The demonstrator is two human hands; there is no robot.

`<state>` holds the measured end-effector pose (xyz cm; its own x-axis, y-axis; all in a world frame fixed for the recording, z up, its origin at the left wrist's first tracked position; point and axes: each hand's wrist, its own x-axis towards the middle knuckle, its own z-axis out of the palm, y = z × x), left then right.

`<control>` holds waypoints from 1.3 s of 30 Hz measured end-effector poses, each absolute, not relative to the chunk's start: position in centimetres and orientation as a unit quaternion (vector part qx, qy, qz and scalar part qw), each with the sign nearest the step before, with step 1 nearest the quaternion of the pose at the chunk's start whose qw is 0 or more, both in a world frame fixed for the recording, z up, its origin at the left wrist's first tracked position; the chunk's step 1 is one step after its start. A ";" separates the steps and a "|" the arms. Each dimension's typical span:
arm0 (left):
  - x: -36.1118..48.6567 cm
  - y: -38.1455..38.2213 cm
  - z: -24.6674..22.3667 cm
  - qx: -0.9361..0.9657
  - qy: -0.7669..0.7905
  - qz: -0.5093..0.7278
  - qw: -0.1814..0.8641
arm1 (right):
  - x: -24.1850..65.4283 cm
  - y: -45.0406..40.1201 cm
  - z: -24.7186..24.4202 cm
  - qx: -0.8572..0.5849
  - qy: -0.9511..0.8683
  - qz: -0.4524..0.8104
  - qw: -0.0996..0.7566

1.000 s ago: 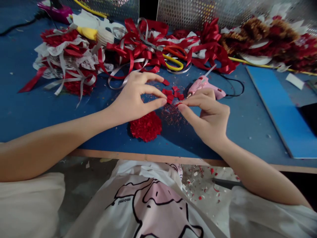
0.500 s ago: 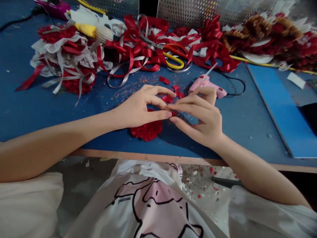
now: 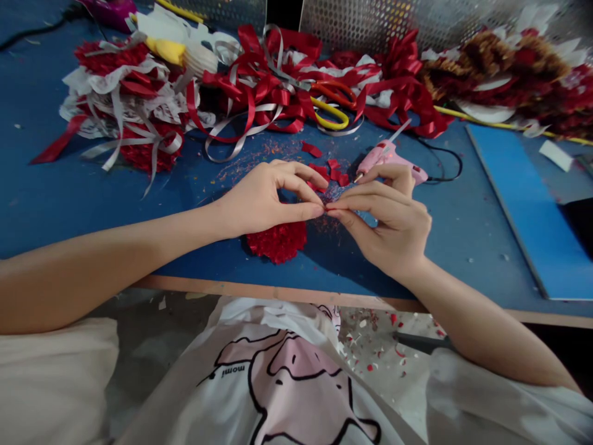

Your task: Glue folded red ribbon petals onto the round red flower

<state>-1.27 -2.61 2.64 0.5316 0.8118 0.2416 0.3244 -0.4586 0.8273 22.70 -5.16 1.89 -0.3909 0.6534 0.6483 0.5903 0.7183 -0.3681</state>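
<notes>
Thumb and fingers of my left hand (image 3: 273, 194) are pinched together, tip to tip with those of my right hand (image 3: 386, 219). Between the fingertips shows a sliver of a small red ribbon piece (image 3: 325, 208), mostly covered. Under my left hand a round, ruffled red rosette (image 3: 278, 241) lies on the blue table, its upper part hidden. Just beyond the hands are several cut red ribbon pieces (image 3: 319, 176). A pink glue gun (image 3: 386, 157) with a stick in its back lies behind my right fingers.
Scissors (image 3: 331, 114) with orange and yellow handles lie on tangled red and grey ribbons (image 3: 250, 93). Ribbon-and-lace rosettes (image 3: 125, 105) are piled at left, brown and red ones (image 3: 491, 68) at right. A blue board (image 3: 523, 204) lies at right. The table's front edge (image 3: 273, 290) is near.
My right fingers have closed in on the small red ribbon piece, which showed more before. Both hands stay at nearly the same spot; the whole view has shifted slightly.
</notes>
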 end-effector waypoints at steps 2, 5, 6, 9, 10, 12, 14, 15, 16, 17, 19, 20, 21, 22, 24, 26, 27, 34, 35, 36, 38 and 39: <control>-1.3 -2.6 2.7 0.774 0.365 0.340 0.390 | 22.6 -5.1 1.9 -0.369 -0.829 0.040 0.418; -1.3 -2.6 2.6 0.768 0.367 0.340 0.400 | 22.6 -5.2 1.9 -0.367 -0.831 0.043 0.416; -1.3 -2.6 2.6 0.772 0.363 0.335 0.401 | 22.6 -5.2 1.9 -0.362 -0.833 0.044 0.416; -1.2 -2.7 2.5 0.780 0.353 0.327 0.400 | 22.6 -5.2 1.9 -0.336 -0.842 0.034 0.421; -1.2 -2.7 2.5 0.779 0.351 0.329 0.401 | 22.7 -5.2 1.9 -0.331 -0.844 0.031 0.421; -1.2 -2.8 2.5 0.778 0.347 0.334 0.403 | 22.8 -5.2 1.8 -0.329 -0.846 0.023 0.420; -1.2 -2.8 2.6 0.779 0.347 0.332 0.402 | 22.9 -5.1 1.8 -0.340 -0.845 0.019 0.412; -1.2 -2.8 2.6 0.780 0.350 0.330 0.401 | 22.9 -5.1 1.7 -0.347 -0.844 0.017 0.408; -1.2 -2.8 2.7 0.781 0.354 0.325 0.400 | 23.0 -5.1 1.7 -0.353 -0.844 0.016 0.403; -1.2 -2.8 2.7 0.782 0.358 0.319 0.399 | 23.0 -5.1 1.7 -0.359 -0.845 0.014 0.396; -1.1 -2.8 2.8 0.783 0.366 0.308 0.397 | 23.0 -5.2 1.7 -0.366 -0.848 0.007 0.383; -1.1 -2.9 2.9 0.785 0.367 0.303 0.396 | 22.9 -5.2 1.8 -0.367 -0.851 0.001 0.376; -1.1 -2.8 2.9 0.786 0.368 0.300 0.396 | 22.8 -5.3 1.9 -0.369 -0.853 -0.004 0.369; -1.0 -2.8 2.9 0.788 0.366 0.296 0.397 | 22.8 -5.3 2.0 -0.372 -0.854 -0.010 0.364; -1.0 -2.7 2.7 0.788 0.362 0.298 0.399 | 22.7 -5.4 2.1 -0.373 -0.851 -0.019 0.370; -1.0 -2.4 2.5 0.786 0.364 0.310 0.392 | 22.8 -5.4 2.3 -0.355 -0.851 -0.019 0.387; -1.1 -2.3 2.4 0.785 0.373 0.317 0.380 | 22.8 -5.4 2.3 -0.333 -0.857 -0.018 0.393; -1.3 -2.9 2.2 0.775 0.442 0.332 0.307 | 22.7 -5.6 1.0 -0.171 -0.946 -0.060 0.269; -1.2 -3.1 2.2 0.771 0.442 0.336 0.313 | 22.6 -5.7 0.8 -0.169 -0.947 -0.069 0.265; -1.1 -3.3 2.1 0.766 0.439 0.342 0.322 | 22.5 -5.7 0.7 -0.169 -0.945 -0.081 0.267; -0.8 -3.5 1.9 0.750 0.430 0.357 0.353 | 22.4 -5.7 0.6 -0.168 -0.941 -0.106 0.275; -0.7 -3.5 1.7 0.739 0.425 0.364 0.375 | 22.5 -5.7 0.6 -0.166 -0.939 -0.116 0.277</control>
